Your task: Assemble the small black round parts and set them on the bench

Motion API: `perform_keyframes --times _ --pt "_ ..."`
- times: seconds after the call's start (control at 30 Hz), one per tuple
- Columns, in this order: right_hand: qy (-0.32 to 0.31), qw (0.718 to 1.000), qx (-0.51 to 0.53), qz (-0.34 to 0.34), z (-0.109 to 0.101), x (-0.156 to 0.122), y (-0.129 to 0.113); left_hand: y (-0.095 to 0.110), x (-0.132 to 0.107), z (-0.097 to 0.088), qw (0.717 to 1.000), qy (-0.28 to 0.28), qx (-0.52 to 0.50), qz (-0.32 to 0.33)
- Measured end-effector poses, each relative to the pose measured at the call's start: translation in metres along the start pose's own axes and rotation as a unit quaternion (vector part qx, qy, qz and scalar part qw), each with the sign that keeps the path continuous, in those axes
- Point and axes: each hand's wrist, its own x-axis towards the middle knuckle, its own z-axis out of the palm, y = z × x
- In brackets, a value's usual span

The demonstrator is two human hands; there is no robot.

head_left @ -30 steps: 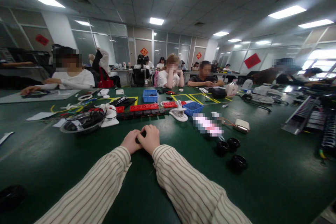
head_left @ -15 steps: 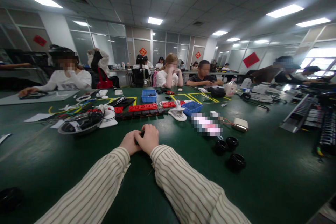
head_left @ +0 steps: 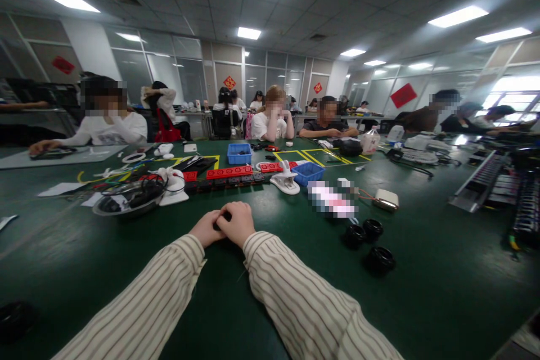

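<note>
My left hand (head_left: 205, 229) and my right hand (head_left: 237, 223) rest together on the green table (head_left: 442, 292), both in striped sleeves. Their fingers are curled around a small black object (head_left: 223, 218) held between them; only a sliver of it shows. Three black round parts (head_left: 369, 242) lie on the table to the right of my hands, apart from them.
Ahead lie a red and black strip of parts (head_left: 230, 175), two blue bins (head_left: 239, 153), a white clip stand (head_left: 286, 181), a dish of cables (head_left: 130, 198) and a small white box (head_left: 387, 199). Several people sit at the far side. Racks (head_left: 498, 185) stand at right.
My hands stay clasped on the black object in nearly the same spot; the view shifted slightly. A person at the back left lowered raised arms.
</note>
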Motion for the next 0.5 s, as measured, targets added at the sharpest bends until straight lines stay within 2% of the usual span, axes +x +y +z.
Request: perform_keyframes --times 0.17,0.37,0.5 --pt "-0.020 0.999 0.008 -0.025 0.000 -0.001 0.000 -0.002 0.002 0.001 0.999 -0.022 -0.028 0.024" --pt "0.031 0.998 -0.038 0.046 0.000 -0.004 -0.009 0.003 -0.001 0.006 0.998 0.019 0.045 -0.050" --pt "0.034 0.994 -0.077 0.064 0.001 -0.004 -0.011 0.005 -0.002 0.006 0.996 0.027 0.060 -0.065"
